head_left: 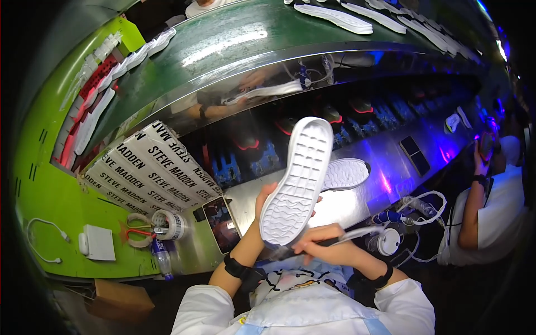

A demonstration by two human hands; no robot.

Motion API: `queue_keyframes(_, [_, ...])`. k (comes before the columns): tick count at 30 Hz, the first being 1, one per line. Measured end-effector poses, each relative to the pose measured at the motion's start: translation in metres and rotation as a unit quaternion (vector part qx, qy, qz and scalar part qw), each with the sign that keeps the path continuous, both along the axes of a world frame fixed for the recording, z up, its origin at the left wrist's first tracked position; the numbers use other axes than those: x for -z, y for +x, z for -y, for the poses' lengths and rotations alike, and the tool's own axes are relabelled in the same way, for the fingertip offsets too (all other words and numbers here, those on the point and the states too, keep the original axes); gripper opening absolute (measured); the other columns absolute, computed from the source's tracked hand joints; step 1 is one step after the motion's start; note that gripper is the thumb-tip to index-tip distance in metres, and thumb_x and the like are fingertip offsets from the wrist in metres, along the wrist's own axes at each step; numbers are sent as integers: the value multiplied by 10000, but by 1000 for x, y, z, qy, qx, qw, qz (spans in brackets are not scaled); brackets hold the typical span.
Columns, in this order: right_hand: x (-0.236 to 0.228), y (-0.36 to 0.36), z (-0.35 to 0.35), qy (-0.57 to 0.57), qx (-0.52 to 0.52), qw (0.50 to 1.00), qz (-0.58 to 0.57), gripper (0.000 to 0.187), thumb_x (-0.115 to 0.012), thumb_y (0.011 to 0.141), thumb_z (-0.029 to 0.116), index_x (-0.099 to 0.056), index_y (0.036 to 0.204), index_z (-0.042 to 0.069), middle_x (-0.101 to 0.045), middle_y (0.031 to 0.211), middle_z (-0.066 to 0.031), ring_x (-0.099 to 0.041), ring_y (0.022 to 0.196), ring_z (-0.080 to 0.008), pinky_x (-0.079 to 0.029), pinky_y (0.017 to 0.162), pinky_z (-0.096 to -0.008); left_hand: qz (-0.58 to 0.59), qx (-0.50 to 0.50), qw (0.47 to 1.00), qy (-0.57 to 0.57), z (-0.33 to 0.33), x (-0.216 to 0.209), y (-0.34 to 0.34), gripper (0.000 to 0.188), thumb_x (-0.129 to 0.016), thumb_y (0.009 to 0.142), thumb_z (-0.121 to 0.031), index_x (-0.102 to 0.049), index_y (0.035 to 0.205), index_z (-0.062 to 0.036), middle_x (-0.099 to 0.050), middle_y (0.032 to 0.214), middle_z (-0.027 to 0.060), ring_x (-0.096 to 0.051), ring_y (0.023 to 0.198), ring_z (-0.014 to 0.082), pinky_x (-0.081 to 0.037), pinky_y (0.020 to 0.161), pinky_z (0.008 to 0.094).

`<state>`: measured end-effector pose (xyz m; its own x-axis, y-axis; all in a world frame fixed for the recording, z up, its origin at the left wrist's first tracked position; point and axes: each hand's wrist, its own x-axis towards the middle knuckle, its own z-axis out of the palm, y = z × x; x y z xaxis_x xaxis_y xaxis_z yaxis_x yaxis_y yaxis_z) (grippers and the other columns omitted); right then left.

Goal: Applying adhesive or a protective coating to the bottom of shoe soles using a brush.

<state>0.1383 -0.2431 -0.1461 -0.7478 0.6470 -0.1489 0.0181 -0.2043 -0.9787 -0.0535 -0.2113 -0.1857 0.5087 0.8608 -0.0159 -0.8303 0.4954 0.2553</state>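
Nearest, the right hand (pixel 326 244) pinched a thin tool (pixel 330 241) beside the sole's lower end; blurred, couldn't tell whether it touched the sole. The left hand (pixel 263 198) was wrapped round the back of the white sole (pixel 296 181), thumb on its left edge and fingertips showing past its right. Sole was held up above the table (pixel 241 202), tilted, top leaning right, ribbed face showing: square grid above, wavy lines below.

To the left, a bottle (pixel 162 261) lay near scissors (pixel 139 231), and a phone (pixel 222 224) lay near the left forearm. A patterned box (pixel 156 167) stood beyond the phone. A second sole (pixel 346 173) lay behind the held one. Right: a co-worker (pixel 486 212), arm raised. Farthest, a green belt (pixel 223 47) carried more white soles (pixel 335 19).
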Motion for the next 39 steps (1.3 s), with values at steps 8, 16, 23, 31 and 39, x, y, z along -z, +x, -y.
queue_keyframes(8, [-10,14,-13,234,-55,971,9,89,-607,822,41,-653,879,-10,-656,891,-107,-640,839,-201,-495,732,-290,-106,137,984,-48,-15,-13,7,604,-427,881,-382,-446,1276,75,-575,1155,251,-623,989,301,-517,854,365])
queue_keyframes(16, [-17,21,-17,250,-44,967,-8,92,-623,785,22,-679,845,-21,-678,854,-113,-661,771,-196,-523,692,-273,-313,140,929,-137,5,-46,15,424,-630,828,-262,-586,1178,-27,-628,1081,81,-616,925,167,-488,815,260])
queue_keyframes(23, [-13,40,-25,312,-35,949,-26,88,-594,825,22,-670,828,-22,-654,908,-136,-650,740,-187,-512,663,-277,-381,195,901,-65,-8,-54,11,453,-677,788,-234,-587,1196,-60,-607,1153,77,-585,994,121,-446,850,209])
queue_keyframes(31, [3,64,-30,291,-23,956,27,109,-586,848,20,-675,870,-40,-643,968,-154,-654,794,-184,-525,706,-276,-505,192,838,71,-12,-68,11,498,-648,795,-284,-561,1227,-51,-597,1144,53,-560,969,111,-429,838,218])
queue_keyframes(39, [7,92,-32,126,119,971,164,147,-563,856,19,-688,802,-35,-670,879,-124,-663,704,-171,-532,643,-259,-495,88,863,-58,35,-119,3,419,-571,883,-288,-564,1203,-19,-605,1122,87,-588,986,123,-443,860,203])
